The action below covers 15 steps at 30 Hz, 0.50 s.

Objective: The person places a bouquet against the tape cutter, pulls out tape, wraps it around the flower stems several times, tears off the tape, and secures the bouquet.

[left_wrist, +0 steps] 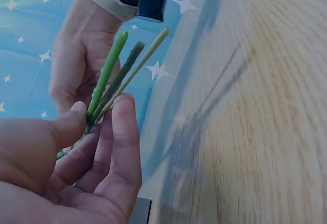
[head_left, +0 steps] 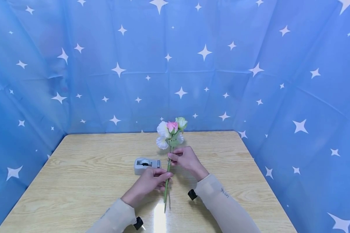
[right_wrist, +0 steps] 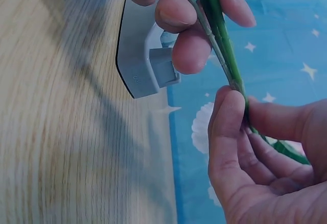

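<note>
Three flower stems are held together above the table, their blooms, one pink, one white and one pale green, at the far end. My right hand pinches the stems just below the blooms, between thumb and fingers, as the right wrist view also shows. Lower down, my left hand pinches the same stems with thumb and fingers. In the left wrist view, three cut ends, bright green, dark green and pale, stick out past the left hand.
A grey tape dispenser stands on the wooden table just behind and left of my left hand; its side shows in the right wrist view. Blue cloth with white stars hangs behind and at both sides of the table.
</note>
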{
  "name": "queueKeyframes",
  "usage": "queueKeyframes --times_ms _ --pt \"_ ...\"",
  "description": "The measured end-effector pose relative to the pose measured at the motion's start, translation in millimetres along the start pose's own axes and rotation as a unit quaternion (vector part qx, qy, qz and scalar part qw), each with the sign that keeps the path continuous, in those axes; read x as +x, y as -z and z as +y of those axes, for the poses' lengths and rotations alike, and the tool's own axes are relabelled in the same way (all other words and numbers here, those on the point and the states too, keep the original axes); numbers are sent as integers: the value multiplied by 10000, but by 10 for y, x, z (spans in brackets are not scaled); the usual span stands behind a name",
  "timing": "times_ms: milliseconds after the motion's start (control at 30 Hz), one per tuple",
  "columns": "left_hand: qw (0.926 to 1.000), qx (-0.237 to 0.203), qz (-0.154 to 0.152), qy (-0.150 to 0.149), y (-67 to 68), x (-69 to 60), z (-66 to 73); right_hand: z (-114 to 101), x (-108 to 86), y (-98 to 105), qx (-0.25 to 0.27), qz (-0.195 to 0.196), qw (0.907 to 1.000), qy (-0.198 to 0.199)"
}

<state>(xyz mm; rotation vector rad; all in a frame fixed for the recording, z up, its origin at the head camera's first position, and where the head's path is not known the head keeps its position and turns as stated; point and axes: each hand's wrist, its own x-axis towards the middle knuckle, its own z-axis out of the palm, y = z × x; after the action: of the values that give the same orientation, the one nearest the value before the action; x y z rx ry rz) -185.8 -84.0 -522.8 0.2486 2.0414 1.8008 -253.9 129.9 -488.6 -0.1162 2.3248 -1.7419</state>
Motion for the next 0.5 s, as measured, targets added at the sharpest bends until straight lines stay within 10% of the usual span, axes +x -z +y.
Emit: queueKeyframes --times_ms 500 --pt "9880 -1286 -739 428 128 20 -63 2 18 21 429 -274 9986 -145"
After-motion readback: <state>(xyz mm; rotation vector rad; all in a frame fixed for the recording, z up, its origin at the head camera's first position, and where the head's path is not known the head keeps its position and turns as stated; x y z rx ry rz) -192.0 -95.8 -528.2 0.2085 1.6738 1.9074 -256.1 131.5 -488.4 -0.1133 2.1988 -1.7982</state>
